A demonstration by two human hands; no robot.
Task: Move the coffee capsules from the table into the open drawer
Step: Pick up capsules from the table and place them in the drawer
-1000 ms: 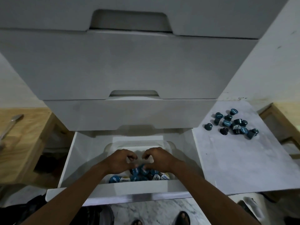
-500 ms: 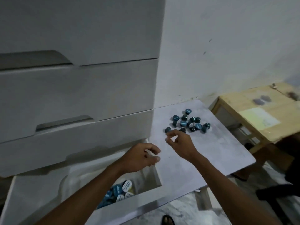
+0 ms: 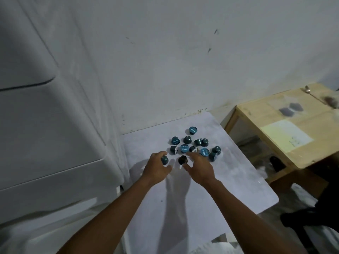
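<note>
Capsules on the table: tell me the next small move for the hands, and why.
Probably close each hand on its nearest capsule. The left hand already curls around a teal capsule, and the right hand is spread open beside the dark capsule. Both sit at the near edge of the cluster on the white table, and neither looks lifted yet.

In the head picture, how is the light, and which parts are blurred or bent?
Head view: dim, bluish light; both arms cast soft shadows on the white table; the wooden table at right is motion-blurred; the drawer unit bends from wide-angle distortion; the capsules stay fairly sharp.
</note>
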